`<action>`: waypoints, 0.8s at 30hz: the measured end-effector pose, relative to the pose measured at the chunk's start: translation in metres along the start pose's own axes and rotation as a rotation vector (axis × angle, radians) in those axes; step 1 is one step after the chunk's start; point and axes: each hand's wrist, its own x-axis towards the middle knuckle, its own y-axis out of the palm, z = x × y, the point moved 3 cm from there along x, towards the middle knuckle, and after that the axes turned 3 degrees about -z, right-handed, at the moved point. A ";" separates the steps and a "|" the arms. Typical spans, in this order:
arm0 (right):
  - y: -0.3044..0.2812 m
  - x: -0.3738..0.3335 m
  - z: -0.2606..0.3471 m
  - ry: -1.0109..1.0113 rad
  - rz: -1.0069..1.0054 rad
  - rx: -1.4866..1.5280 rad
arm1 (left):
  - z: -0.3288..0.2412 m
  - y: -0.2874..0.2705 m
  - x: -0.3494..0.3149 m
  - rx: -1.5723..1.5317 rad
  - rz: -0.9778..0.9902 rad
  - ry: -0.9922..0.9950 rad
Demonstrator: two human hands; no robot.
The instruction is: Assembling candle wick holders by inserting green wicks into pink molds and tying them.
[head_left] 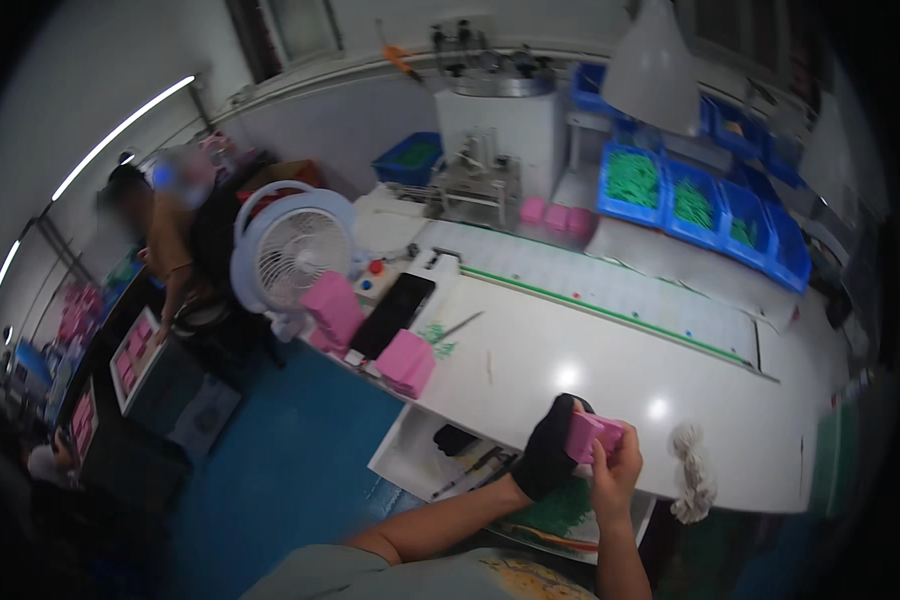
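Over the front edge of the white table, both hands are closed on a small pink block (pixel 584 436). My left hand (pixel 547 450), in a black glove, grips its left side. The bare fingers of my right hand (pixel 618 468) press on its right side, thumb toward me. The glove and fingers hide part of the block, and its exact kind is unclear. To the left on the table, two larger pink pieces (pixel 406 362) stand on either side of a black phone-like slab (pixel 393 316). Small green bits (pixel 440 340) and a thin pointed tool (pixel 460 326) lie beside them.
Below the tabletop, an open drawer (pixel 410 452) holds tools and green pieces. A whitish cloth bundle (pixel 692 470) lies at right. Behind run a conveyor strip (pixel 610 298) and blue bins (pixel 675 225) of green parts. A fan (pixel 300 250) stands left; a person (pixel 165 240) is beyond it.
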 end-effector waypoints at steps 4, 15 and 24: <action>0.001 0.017 0.006 0.137 0.140 0.354 | -0.002 -0.013 0.007 -0.039 0.070 -0.047; 0.008 0.000 -0.011 -0.076 0.015 0.214 | -0.007 -0.020 0.000 -0.122 0.057 -0.056; -0.020 0.007 0.015 0.067 0.069 0.400 | -0.014 0.013 0.014 -0.501 0.222 -0.129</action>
